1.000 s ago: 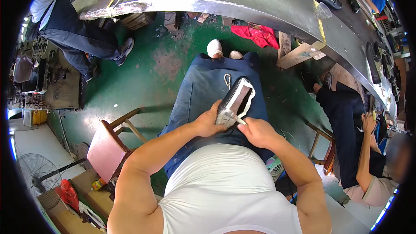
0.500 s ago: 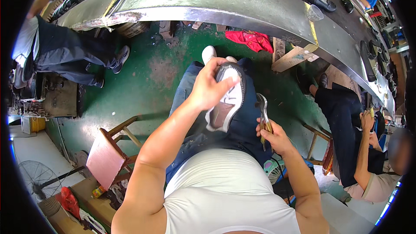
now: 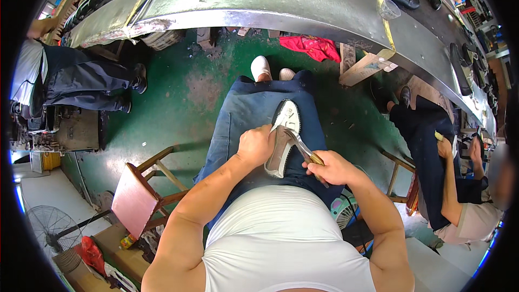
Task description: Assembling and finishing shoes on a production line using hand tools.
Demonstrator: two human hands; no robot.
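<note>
A white shoe [image 3: 290,117] with a dark edge and brownish inside rests on my thighs, toe pointing away from me. My left hand [image 3: 257,145] is closed on the left side of its opening. In my right hand [image 3: 331,167] I grip a pair of pincers [image 3: 304,149] by their yellowish handles. Their curved metal jaws reach the shoe's opening, close to my left fingers. Whether the jaws are clamped on the shoe's edge is too small to tell.
A long metal bench [image 3: 238,5] crosses the far side, with shoes along it. A red cloth [image 3: 311,47] lies beneath it. A wooden stool [image 3: 135,197] and wire fan [image 3: 53,230] stand left. Co-workers are at far left and right, one seated [image 3: 427,151].
My left hand has lowered the shoe onto my lap and turned its opening upward, now gripping its side. The pincers moved left from beside my thigh to the shoe's opening.
</note>
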